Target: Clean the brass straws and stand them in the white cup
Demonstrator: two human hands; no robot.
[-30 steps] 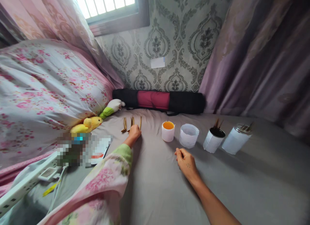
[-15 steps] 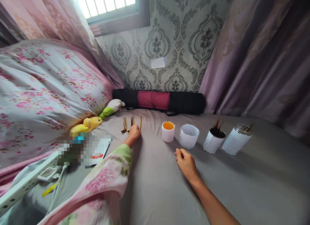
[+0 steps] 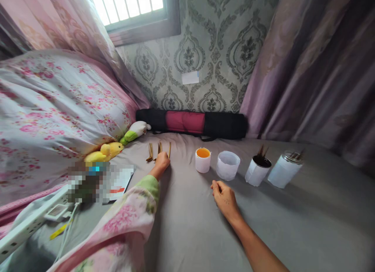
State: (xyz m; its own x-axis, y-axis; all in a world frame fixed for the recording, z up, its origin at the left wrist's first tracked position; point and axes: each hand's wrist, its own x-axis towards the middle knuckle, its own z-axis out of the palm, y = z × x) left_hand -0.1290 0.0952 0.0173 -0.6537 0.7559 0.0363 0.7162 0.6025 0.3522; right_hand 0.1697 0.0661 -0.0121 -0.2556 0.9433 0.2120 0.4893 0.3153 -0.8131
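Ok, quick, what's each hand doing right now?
Left hand: curled at the thin brown sticks; whether it grips any cannot be told.
Right hand: loosely closed, nothing visible in it.

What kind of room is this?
Likely a bedroom: a gray sheet covers the broad surface, a big floral bundle, apparently bedding, sits at the left, and pink-purple curtains hang near the barred window.

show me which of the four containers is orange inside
The leftmost container, nearest the left hand. Its inside is orange; the second container looks whitish, and the two rightmost hold thin sticks.
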